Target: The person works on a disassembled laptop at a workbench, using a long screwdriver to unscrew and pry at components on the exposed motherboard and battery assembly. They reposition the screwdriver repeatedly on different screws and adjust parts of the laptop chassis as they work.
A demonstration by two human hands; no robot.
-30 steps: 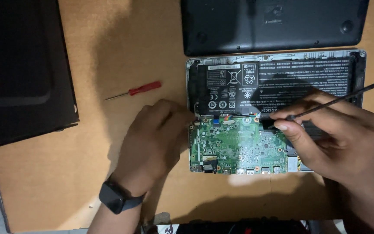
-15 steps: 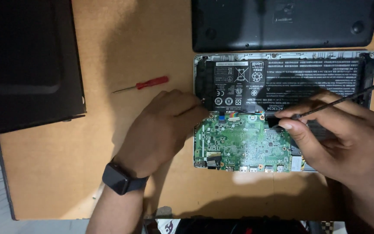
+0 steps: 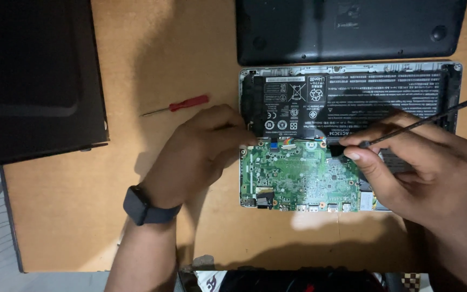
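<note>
A tan, board-like counter [image 3: 152,59] fills most of the view, with a strip of pale floor at the lower left. A large black panel [image 3: 31,81] lies flat at the counter's left edge. At the top sits a dark removed back cover [image 3: 347,30], and just below it lies the opened laptop [image 3: 349,135], its insides up. A long black battery [image 3: 352,103] spans its upper half, bearing a white-printed label with round recycling-type symbols near its left end. The green circuit board [image 3: 298,176] lies beneath.

The right hand [image 3: 422,162] pinches a thin black rod tool [image 3: 433,116], fingers closed narrowly around it, its tip where battery meets board. The left hand [image 3: 201,151], wearing a dark wristwatch [image 3: 139,205], rests curled against the laptop's left edge, holding nothing visible. A small red-handled screwdriver [image 3: 182,104] lies just beyond it.
</note>
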